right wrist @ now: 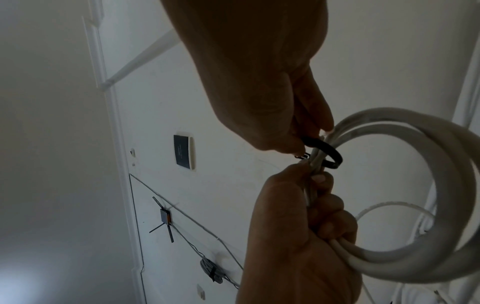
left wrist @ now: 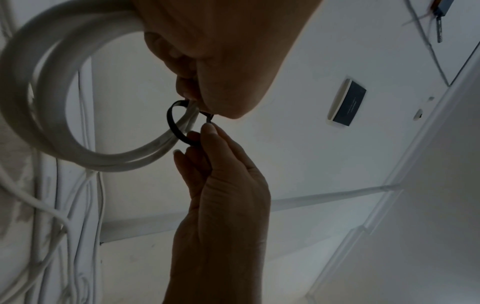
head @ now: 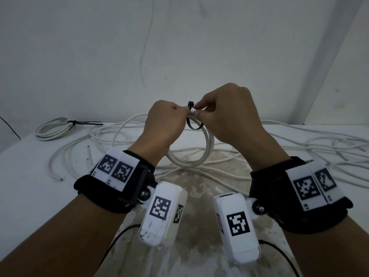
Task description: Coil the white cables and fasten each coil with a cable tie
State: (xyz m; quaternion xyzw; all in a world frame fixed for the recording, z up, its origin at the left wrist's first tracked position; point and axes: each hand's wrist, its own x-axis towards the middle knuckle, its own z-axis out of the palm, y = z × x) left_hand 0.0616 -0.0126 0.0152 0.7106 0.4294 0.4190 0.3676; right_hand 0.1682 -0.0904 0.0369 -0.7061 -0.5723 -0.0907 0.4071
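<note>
Left hand (head: 162,124) grips white coil (head: 191,156); right hand (head: 227,114) pinches black cable tie (head: 192,124) looped round it

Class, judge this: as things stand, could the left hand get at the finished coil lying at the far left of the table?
Probably not yet: the left hand grips the unfastened coil. Nothing blocks the finished coil.

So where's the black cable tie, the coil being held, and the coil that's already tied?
black cable tie (head: 193,127), head view, its loop's bottom.
held coil (head: 187,162), head view, lower arc.
tied coil (head: 52,129), head view, white loops.
</note>
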